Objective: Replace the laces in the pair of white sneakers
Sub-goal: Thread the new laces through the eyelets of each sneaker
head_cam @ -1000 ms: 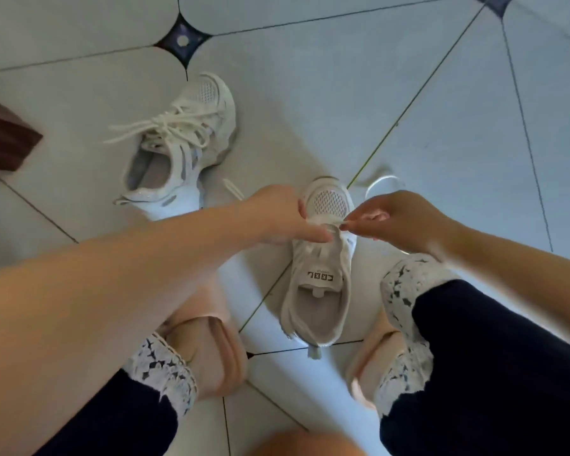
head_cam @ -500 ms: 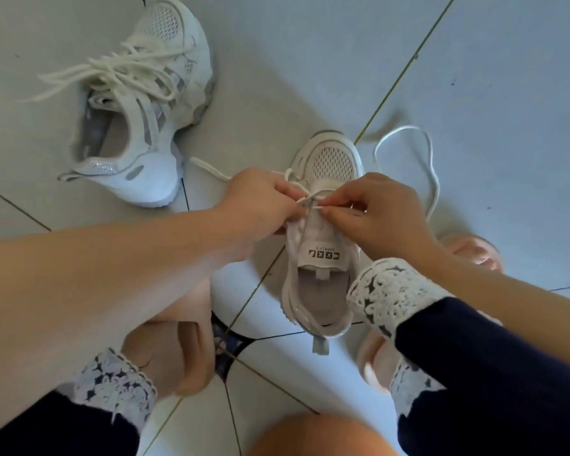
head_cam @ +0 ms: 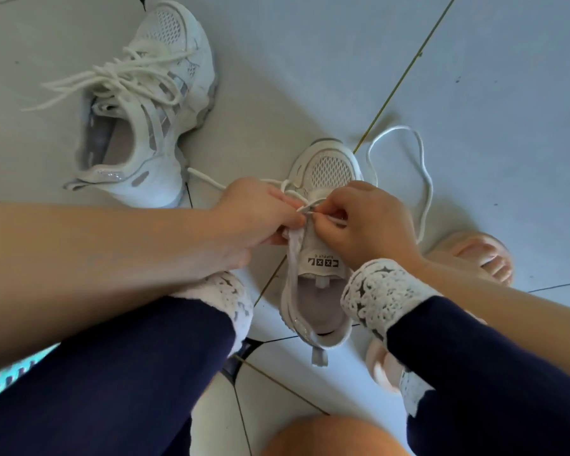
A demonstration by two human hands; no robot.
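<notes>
White mesh sneaker (head_cam: 330, 167) is standing on the pale tiled floor (head_cam: 310, 60), centre, toe pointing far. Left hand (head_cam: 260, 215) is gripping its eyelet edge; right hand (head_cam: 371, 223) is pinching the white cord lace (head_cam: 395, 128). Second, laced white sneaker (head_cam: 165, 103) is lying far left.

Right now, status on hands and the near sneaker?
Left hand holds sneaker edge. Right hand pinches lace tip at the eyelets. Nothing in the way.
</notes>
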